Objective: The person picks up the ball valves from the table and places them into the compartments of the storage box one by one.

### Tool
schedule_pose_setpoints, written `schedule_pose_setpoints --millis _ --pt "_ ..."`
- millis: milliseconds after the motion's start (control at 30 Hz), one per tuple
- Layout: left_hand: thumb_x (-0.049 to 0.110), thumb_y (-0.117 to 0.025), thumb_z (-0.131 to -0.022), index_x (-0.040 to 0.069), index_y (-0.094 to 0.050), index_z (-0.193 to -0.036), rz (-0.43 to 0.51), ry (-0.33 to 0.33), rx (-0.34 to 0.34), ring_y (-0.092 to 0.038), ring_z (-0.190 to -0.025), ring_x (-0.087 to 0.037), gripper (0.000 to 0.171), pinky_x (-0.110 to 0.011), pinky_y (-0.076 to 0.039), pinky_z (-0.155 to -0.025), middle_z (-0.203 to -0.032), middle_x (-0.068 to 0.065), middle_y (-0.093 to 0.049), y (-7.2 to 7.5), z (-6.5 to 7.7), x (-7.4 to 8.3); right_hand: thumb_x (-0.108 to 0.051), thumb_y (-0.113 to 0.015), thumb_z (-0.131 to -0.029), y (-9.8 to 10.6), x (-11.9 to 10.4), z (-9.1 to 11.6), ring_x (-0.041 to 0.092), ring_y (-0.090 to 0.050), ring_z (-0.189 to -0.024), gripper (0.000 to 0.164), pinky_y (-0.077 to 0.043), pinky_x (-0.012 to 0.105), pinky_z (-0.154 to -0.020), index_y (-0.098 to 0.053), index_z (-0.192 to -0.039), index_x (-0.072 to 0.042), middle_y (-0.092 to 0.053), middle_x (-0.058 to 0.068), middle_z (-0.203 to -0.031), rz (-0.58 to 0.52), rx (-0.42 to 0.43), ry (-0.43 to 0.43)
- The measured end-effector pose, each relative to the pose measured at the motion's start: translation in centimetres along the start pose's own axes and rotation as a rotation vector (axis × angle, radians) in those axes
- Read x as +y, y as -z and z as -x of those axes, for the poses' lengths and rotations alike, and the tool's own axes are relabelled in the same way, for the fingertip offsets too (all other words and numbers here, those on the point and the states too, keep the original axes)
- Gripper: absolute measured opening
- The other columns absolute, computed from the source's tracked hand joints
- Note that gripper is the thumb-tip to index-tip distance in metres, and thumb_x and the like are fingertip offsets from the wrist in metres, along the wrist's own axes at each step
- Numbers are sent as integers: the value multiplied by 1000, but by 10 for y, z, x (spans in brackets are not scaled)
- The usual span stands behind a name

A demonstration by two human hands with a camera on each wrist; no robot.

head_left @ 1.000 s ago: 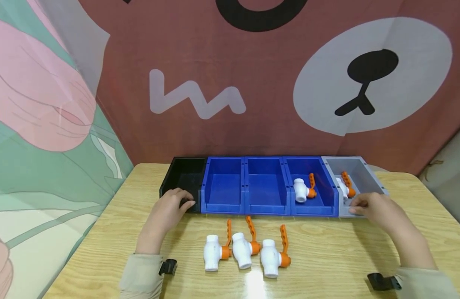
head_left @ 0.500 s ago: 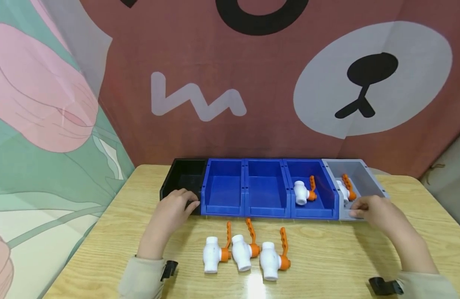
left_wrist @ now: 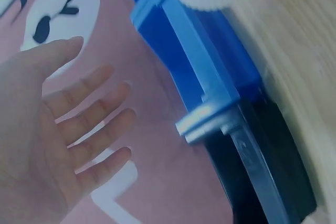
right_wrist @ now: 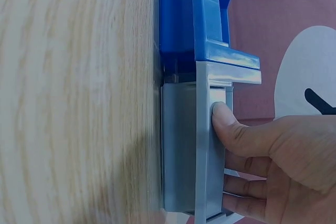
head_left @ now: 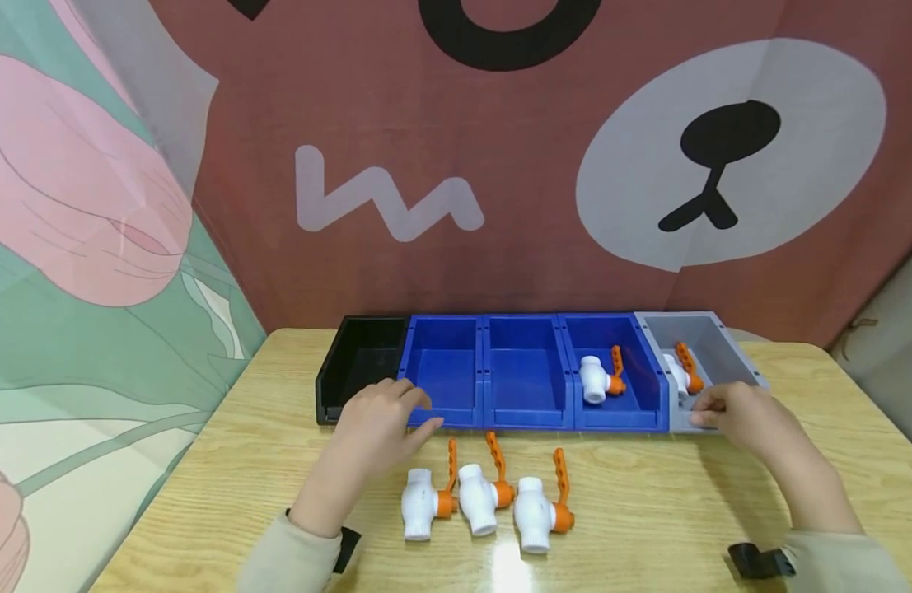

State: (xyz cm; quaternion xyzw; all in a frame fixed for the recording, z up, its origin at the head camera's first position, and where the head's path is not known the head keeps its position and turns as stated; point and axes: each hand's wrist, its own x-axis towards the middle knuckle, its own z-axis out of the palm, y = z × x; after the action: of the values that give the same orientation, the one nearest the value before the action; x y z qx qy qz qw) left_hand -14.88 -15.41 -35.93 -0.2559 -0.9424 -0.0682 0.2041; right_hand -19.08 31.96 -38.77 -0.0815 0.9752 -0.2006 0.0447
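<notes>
My left hand (head_left: 381, 424) hovers before the black bin (head_left: 370, 350) and the leftmost blue bin (head_left: 446, 366), holding nothing. Its fingers and thumb are spread apart in the left wrist view. At the other end of the row, my right hand (head_left: 748, 418) rests at the front of the grey bin (right_wrist: 181, 148), thumb touching the front lip, fingers loosely bent over it. Three white ball valves with orange handles, left (head_left: 418, 504), middle (head_left: 478, 499) and right (head_left: 533, 515), stand on the table. Another ball valve (head_left: 595, 380) sits in the right blue bin; one more (head_left: 680, 375) is in the grey bin.
The bins stand side by side along the back of the wooden table (head_left: 648, 511). A middle blue bin (head_left: 526, 366) is between the other two blue ones. Behind hangs a printed cloth (head_left: 530, 189). Dark wrist straps (head_left: 760, 562) are on both sleeves.
My left hand has come off the black bin's front edge and moved right, its fingers opening out. My right hand stays at the grey bin. The ball valves have not moved.
</notes>
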Motion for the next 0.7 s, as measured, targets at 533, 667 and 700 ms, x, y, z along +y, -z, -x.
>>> schedule_pose_setpoints --millis 533,667,700 --pt "45 -73 -89 17 -75 -100 54 -244 -144 -61 -84 -15 30 -31 -54 -76 -96 4 -68 -12 -11 37 -18 -74 -89 0 -1 0 29 -62 -80 14 -51 52 -70 -72 -88 -4 -70 8 -85 18 6 -10" --pt "47 -70 -90 17 -74 -103 49 -272 -186 -62 -87 -14 33 -31 -55 -79 -98 5 -67 -13 -11 49 -18 -74 -89 1 -1 0 28 -61 -80 14 -51 51 -70 -72 -88 -4 -69 7 -85 17 3 -15" --pt "47 -70 -90 17 -74 -103 50 -282 -195 -62 -87 -14 33 -30 -55 -80 -98 5 -67 -14 -11 52 -18 -74 -89 0 -1 0 27 -61 -79 14 -51 51 -70 -72 -88 -4 -69 7 -85 17 2 -17"
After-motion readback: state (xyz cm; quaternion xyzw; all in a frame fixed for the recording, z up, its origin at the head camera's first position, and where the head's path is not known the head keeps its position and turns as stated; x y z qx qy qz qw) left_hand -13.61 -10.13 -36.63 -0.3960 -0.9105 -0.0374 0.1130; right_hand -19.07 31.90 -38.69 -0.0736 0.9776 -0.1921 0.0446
